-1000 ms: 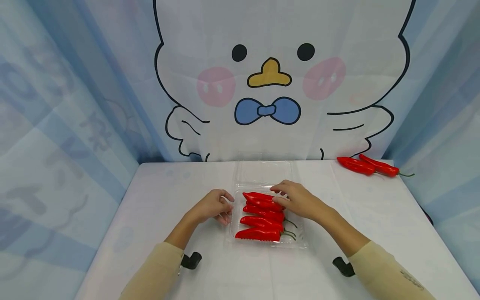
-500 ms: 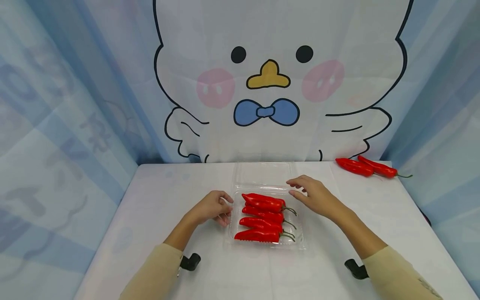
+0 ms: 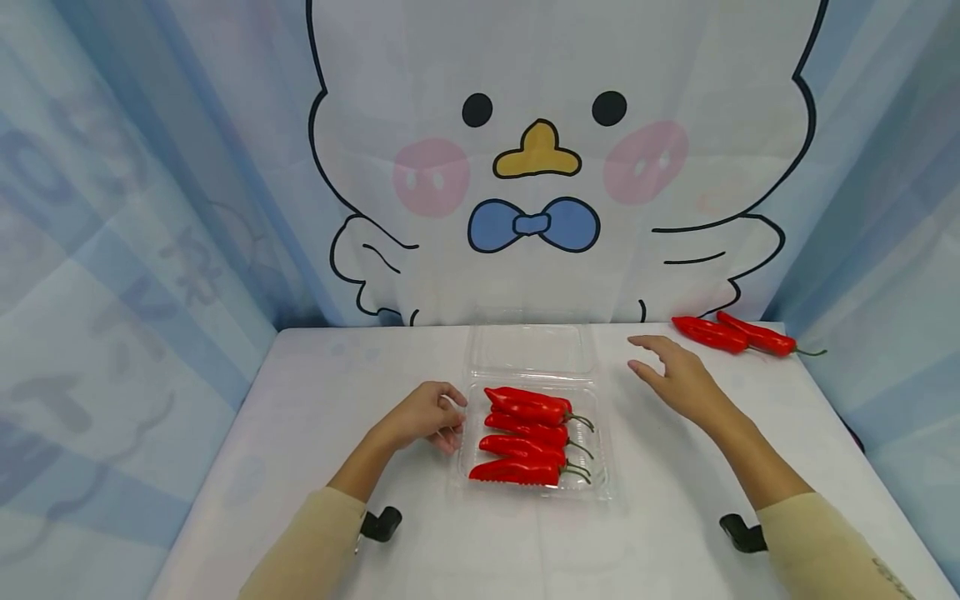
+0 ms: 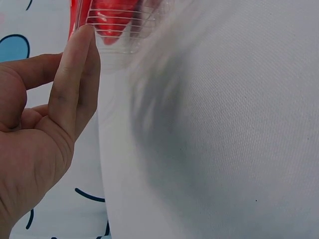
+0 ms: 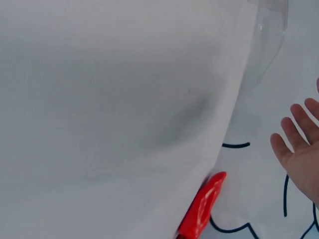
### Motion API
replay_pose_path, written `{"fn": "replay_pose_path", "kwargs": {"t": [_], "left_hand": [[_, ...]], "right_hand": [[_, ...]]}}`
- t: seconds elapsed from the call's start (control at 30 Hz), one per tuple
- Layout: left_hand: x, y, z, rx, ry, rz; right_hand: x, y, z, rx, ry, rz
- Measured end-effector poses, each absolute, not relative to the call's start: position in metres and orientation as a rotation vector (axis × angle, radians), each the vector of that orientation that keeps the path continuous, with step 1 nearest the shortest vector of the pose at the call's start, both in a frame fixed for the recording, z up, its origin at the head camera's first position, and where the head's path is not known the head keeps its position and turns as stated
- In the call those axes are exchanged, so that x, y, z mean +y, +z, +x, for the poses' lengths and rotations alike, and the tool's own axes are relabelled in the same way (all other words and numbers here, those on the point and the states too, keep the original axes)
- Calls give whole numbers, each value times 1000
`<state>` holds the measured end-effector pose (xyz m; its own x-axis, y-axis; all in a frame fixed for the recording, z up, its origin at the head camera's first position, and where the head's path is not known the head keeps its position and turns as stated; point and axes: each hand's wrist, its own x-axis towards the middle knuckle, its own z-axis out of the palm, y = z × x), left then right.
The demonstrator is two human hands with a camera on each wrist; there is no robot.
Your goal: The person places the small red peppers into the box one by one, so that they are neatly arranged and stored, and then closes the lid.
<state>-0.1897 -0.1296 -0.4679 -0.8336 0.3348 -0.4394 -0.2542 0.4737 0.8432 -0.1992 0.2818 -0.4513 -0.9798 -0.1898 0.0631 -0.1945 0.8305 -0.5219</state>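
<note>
A clear plastic clamshell box (image 3: 603, 458) lies with its lid (image 3: 532, 348) folded back, and several red chili peppers (image 3: 528, 448) sit in a row in its base, green stems toward the right. My left hand (image 3: 423, 412) is at the box's left side; in the left wrist view its straight fingers (image 4: 75, 74) reach the ribbed wall (image 4: 122, 20). Over the table right of the box, my right hand (image 3: 686, 383) is raised with fingers extended and nothing in it. Just beyond it, two more red chili peppers (image 3: 708, 333) lie at the back right corner.
A white cloth covers the table (image 3: 285, 400). Behind it hangs a curtain (image 3: 540, 283) printed with a cartoon bird, and pale blue curtains (image 3: 150, 292) stand on both sides. A black fitting (image 3: 742, 533) shows at each sleeve cuff.
My right hand has drawn away from the peppers in the box, moving right toward the loose pair. My left hand has stayed at the box's left side.
</note>
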Motion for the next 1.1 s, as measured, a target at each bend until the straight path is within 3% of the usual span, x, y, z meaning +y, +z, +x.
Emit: {"fn": "replay_pose_path", "kwargs": {"t": [0.73,1.1], "left_hand": [[-130,-470,-192,2146,1373,68],[-130,-471,-193,2154,1360,63]], "right_hand": [[373,-465,-233,-3023,892,-48],[394,-468,-245,-3137,712,-21]]}}
